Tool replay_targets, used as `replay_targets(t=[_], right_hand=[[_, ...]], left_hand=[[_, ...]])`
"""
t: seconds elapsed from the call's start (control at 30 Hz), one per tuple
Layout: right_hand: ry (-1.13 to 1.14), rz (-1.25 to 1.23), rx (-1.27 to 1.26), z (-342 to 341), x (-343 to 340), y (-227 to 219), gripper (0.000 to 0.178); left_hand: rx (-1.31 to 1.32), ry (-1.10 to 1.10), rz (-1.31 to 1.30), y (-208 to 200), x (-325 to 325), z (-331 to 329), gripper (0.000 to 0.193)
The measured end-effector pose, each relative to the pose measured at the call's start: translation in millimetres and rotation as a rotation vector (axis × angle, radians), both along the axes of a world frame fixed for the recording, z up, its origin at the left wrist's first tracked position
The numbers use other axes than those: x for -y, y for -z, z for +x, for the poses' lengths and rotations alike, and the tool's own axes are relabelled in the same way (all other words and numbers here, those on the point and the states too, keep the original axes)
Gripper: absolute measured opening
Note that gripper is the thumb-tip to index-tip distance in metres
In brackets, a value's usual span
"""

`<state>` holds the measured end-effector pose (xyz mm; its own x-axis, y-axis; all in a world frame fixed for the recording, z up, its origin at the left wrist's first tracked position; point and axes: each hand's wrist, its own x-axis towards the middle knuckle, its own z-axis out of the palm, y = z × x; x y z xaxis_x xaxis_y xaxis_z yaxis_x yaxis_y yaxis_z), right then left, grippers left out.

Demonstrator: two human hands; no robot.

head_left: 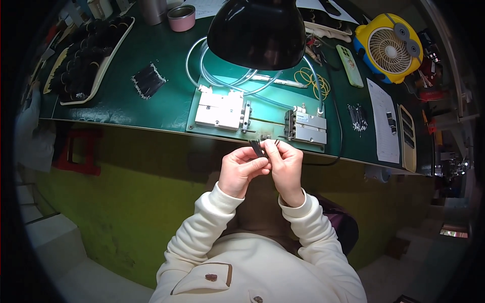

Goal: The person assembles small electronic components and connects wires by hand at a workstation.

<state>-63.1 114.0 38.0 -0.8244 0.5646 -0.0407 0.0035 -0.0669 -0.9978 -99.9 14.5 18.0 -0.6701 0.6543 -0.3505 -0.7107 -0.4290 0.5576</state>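
At the table's front edge my hands are close together in front of a clamp fixture. My left hand [238, 168] is closed round a small bundle of short black wires [256, 147], their ends sticking up past the fingers. My right hand [287, 169] touches the left one in a pinch, and dark tips of short black wire [277, 143] show beside its forefinger. Just beyond the fingers is the fixture, with a silver left block [219, 109] and a silver right block [309, 128] on a plate [194, 121].
A black lamp [256, 35] hangs over the fixture, with clear air hoses [203, 65] behind. Black wire piles lie left [148, 81] and right [358, 118]. A loaded tray [113, 55], pink cup [182, 19], phone [349, 65], yellow fan [388, 48] and paper [382, 121] surround them.
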Motion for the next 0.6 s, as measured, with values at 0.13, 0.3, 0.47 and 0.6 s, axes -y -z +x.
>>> replay_targets(t=[0.13, 0.3, 0.47, 0.6], right_hand=[[0.010, 0.007, 0.019, -0.9, -2.4, 1.3, 0.016], [0.001, -0.038, 0.029, -2.3, -3.1, -1.9, 0.017], [0.025, -0.055, 0.030, -3.0, -2.9, 0.2, 0.018], [0.018, -0.060, 0.021, -1.1, -2.2, -0.5, 0.018]], left_hand=[[-0.004, 0.000, 0.000, -0.7, -2.0, -1.2, 0.018], [-0.012, 0.013, 0.000, -0.2, -3.2, -2.5, 0.018], [-0.010, 0.025, 0.014, -0.9, -2.2, -3.7, 0.017], [-0.018, 0.039, 0.030, 0.7, 0.4, -4.8, 0.017]])
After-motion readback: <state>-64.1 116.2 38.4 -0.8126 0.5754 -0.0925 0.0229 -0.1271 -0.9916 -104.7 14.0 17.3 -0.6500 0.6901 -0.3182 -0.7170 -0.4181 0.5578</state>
